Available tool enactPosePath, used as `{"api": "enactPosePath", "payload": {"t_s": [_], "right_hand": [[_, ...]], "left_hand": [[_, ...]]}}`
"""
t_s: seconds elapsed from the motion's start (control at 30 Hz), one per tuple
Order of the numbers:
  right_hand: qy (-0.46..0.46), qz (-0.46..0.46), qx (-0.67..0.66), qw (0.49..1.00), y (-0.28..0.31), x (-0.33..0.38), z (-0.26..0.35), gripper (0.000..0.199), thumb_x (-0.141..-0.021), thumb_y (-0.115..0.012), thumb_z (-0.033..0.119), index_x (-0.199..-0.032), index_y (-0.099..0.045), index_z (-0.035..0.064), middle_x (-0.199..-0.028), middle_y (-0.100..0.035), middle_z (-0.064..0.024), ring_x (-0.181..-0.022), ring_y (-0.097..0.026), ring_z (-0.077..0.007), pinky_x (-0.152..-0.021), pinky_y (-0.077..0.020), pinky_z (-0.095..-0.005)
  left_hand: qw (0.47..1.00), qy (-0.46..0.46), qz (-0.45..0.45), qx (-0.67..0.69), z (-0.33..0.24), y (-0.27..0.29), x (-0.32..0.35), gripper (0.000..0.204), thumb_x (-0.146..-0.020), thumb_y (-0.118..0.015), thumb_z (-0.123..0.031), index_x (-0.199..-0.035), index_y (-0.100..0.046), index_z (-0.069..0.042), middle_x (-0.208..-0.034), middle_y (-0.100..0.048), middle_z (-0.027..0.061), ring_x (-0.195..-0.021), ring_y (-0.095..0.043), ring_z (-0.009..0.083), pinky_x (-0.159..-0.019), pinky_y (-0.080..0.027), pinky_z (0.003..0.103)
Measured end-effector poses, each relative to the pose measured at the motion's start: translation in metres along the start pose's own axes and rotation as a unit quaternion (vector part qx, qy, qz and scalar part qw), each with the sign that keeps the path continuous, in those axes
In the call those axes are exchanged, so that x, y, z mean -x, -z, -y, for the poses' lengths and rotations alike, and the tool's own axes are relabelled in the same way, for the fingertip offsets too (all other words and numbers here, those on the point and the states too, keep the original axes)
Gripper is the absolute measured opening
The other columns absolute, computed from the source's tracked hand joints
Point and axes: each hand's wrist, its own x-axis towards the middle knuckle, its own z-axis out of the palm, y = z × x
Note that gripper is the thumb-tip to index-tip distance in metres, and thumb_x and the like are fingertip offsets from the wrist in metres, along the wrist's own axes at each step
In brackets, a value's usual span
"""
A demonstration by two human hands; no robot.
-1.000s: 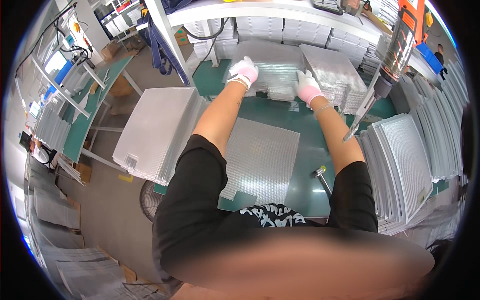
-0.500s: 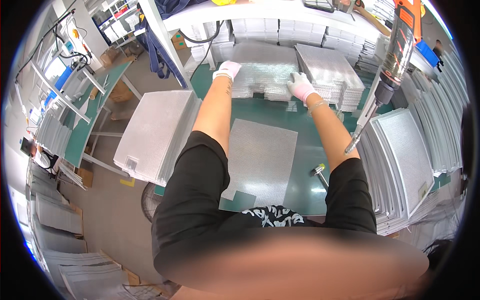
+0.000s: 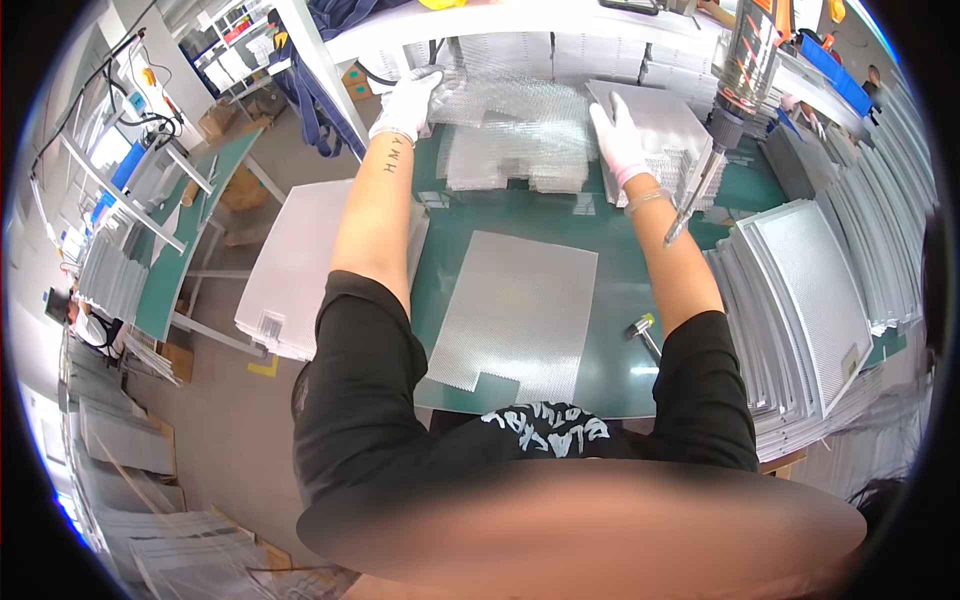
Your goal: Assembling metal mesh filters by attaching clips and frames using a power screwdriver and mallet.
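At the far left of the green table, my gloved left hand (image 3: 408,106) is closed on the left edge of a thin silvery mesh sheet (image 3: 515,103). That sheet is lifted and slightly bowed above a stack of similar sheets (image 3: 495,168). My gloved right hand (image 3: 618,138) has its fingers stretched out at the sheet's right side, in front of another mesh stack (image 3: 665,125); whether it touches the sheet I cannot tell. Nearer to me, a single mesh sheet (image 3: 520,310) with a notched near edge lies flat on the table.
A hammer (image 3: 643,335) lies right of the flat sheet. A power screwdriver (image 3: 735,110) hangs over my right forearm. Mesh panels stand stacked at left (image 3: 300,265), and framed panels (image 3: 800,310) at right. A white shelf (image 3: 530,22) crosses the back above more stacks.
My left hand has moved left and away from me, and the top sheet has come up off the far stack. My right hand has moved slightly right and its fingers have straightened.
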Motion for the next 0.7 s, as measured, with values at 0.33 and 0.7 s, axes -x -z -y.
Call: {"api": "enactPosePath", "payload": {"t_s": [0.33, 0.7], "right_hand": [[0.093, -0.063, -0.022, 0.993, 0.048, 0.147, 0.037, 0.086, -0.084, -0.068, 0.006, -0.154, -0.017, 0.0037, -0.142, -0.045, -0.0227, -0.126, -0.050, -0.0264, -0.105, -0.0408, -0.0351], [-0.119, 0.112, 0.040, 0.986, 0.014, 0.373, 0.024, 0.074, -0.078, -0.074, 0.016, -0.142, -0.040, -0.0014, -0.128, -0.056, -0.0220, -0.122, -0.055, -0.0345, -0.102, -0.0444, -0.0380]], "left_hand": [[0.905, -0.110, -0.077, -0.404, -0.027, -0.075, 0.203, 0.076, -0.089, -0.065, -0.041, -0.149, -0.033, -0.006, -0.132, -0.053, 0.0260, -0.123, -0.052, 0.0401, -0.106, -0.037, 0.045], [0.817, -0.009, 0.024, -0.576, 0.064, -0.029, 0.408, 0.068, -0.073, -0.081, -0.026, -0.132, -0.053, -0.003, -0.109, -0.055, 0.0203, -0.100, -0.058, 0.0358, -0.086, -0.049, 0.041]]}}
